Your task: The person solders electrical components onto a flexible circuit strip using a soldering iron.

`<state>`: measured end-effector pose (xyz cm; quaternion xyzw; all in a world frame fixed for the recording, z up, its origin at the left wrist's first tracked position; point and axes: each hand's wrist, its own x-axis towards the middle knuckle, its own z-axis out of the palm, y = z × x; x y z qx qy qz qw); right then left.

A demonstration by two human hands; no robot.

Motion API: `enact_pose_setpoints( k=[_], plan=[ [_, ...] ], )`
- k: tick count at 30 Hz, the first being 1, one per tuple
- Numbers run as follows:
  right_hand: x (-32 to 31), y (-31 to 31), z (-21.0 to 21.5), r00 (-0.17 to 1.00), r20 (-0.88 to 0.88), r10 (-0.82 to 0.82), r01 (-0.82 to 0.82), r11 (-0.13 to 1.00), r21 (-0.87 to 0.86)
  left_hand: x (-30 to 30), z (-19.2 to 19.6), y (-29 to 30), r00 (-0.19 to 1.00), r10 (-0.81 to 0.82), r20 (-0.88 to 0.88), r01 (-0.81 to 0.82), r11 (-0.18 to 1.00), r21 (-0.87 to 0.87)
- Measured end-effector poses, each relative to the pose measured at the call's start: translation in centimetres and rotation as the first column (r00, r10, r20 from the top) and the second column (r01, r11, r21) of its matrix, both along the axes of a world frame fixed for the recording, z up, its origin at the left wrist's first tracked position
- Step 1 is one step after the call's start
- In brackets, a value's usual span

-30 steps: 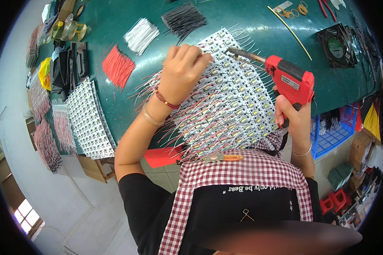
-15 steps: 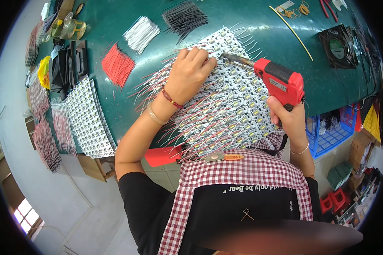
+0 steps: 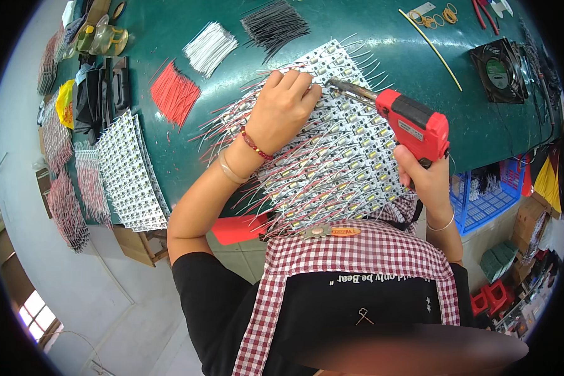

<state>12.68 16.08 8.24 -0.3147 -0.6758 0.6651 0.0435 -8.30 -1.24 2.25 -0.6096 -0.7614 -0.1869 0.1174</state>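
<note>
- The left hand (image 3: 285, 103) lies over the upper part of the board panel (image 3: 360, 128), knuckles up. The fingers are curled with their tips turned down, so whether this grip is pinched on a wire cannot be told.
- The right hand (image 3: 425, 178) has its grip wrapped round the handle of the red soldering gun (image 3: 417, 122).
- The gun's tip (image 3: 336, 83) points left, just beside the left fingertips; whether it touches the panel cannot be told.
- Compared with a second ago, the gun has moved left and the left hand has shifted right, so tip and fingers are now nearer each other. Against half a second ago, both hands have hardly changed place.
- The panel has stayed in front of the person, slanting across the near part of the green tabletop (image 3: 153, 37), its near edge by the checked apron (image 3: 357, 254). Red and white wires (image 3: 297, 172) spread over its left and lower parts.
- Beyond the left hand, the red pile (image 3: 175, 95), white pile (image 3: 210, 49) and black pile (image 3: 274, 28) of wires lie apart, in the same places as before.
- A second panel (image 3: 130, 172) rests at the left, and a fan (image 3: 498, 72) stands far right, both unmoved.
</note>
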Motion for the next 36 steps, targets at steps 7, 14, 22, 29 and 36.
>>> enact_pose_setpoints(
  k=[7,14,22,29,36],
  plan=[
    [0.0,-0.2,-0.1,1.000,0.026,0.014,-0.015,0.999,0.038,0.1,0.0,0.1,1.000,0.005,-0.016,-0.006,1.000,-0.024],
    [0.1,0.0,0.6,0.996,-0.059,-0.065,0.062,0.997,-0.045,0.0,0.0,0.0,0.999,-0.004,-0.032,0.002,0.999,-0.038],
    [0.7,0.3,0.9,0.993,-0.065,-0.098,0.092,0.992,-0.091,0.3,0.8,0.0,1.000,-0.004,0.016,0.005,1.000,-0.005],
    [2.1,0.2,0.8,0.990,-0.023,-0.136,0.130,0.975,-0.180,1.9,0.1,-0.2,0.977,0.014,0.211,-0.037,0.994,0.107],
    [2.6,0.2,0.2,0.999,0.003,-0.049,0.049,0.988,-0.146,2.5,-0.7,-0.2,0.966,0.033,0.257,-0.051,0.997,0.065]
  ],
)
